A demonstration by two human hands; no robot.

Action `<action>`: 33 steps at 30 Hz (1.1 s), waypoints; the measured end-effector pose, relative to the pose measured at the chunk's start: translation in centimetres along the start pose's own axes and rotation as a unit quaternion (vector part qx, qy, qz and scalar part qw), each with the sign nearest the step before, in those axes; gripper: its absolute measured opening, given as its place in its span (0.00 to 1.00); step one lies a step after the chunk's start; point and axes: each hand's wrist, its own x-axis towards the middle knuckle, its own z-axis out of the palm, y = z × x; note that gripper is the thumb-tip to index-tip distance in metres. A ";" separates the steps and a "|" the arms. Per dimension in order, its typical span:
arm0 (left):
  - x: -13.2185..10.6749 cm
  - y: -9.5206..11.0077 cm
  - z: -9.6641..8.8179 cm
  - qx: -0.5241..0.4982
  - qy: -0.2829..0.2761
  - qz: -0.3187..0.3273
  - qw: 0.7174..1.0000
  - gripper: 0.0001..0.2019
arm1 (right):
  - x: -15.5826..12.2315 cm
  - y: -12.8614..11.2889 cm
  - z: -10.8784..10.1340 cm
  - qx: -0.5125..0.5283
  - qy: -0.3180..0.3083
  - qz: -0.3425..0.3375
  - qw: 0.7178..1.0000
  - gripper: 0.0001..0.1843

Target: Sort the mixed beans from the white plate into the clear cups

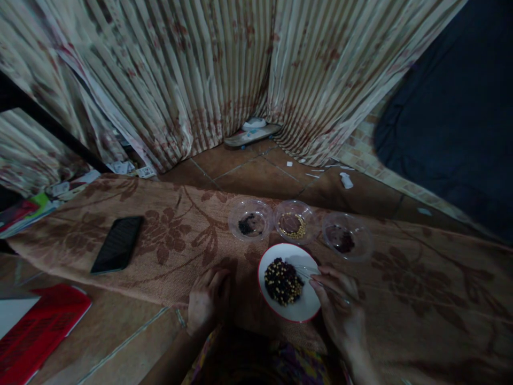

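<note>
A white bowl with a red rim (310, 307) stands before me, holding a mixed heap of dark and yellow beans (284, 282). My right hand (340, 305) is at the bowl's right side, its fingers closed on thin metal tweezers (304, 268) whose tips reach toward the heap. To the left of the bowl, my left hand (208, 297) rests on the cloth with curled fingers; nothing shows in it. Behind the bowl sit three clear plastic bowls: the left one (232, 222) has small black beans, the middle one (280, 211) yellow beans, the right one (363, 248) dark red beans.
A patterned brown cloth (176, 278) covers the low table. On its left part lies a black phone (117, 244). Beyond the table are striped curtains (208, 69), a skateboard (248, 138) and paper scraps on the tiled floor. A red packet (60, 315) lies at lower left.
</note>
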 end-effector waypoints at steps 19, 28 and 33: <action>0.2 0.2 -0.2 0.001 0.005 -0.001 1.000 0.09 | -0.1 0.0 -0.1 0.008 0.006 -0.036 0.999 0.06; 0.3 0.4 -0.5 0.009 0.004 -0.001 1.000 0.10 | 1.6 -0.4 -2.3 -0.012 0.085 -0.001 0.996 0.08; 0.1 -0.1 -0.1 0.010 0.009 -0.005 1.000 0.10 | 4.8 2.1 -4.8 -0.053 0.196 -0.002 0.979 0.12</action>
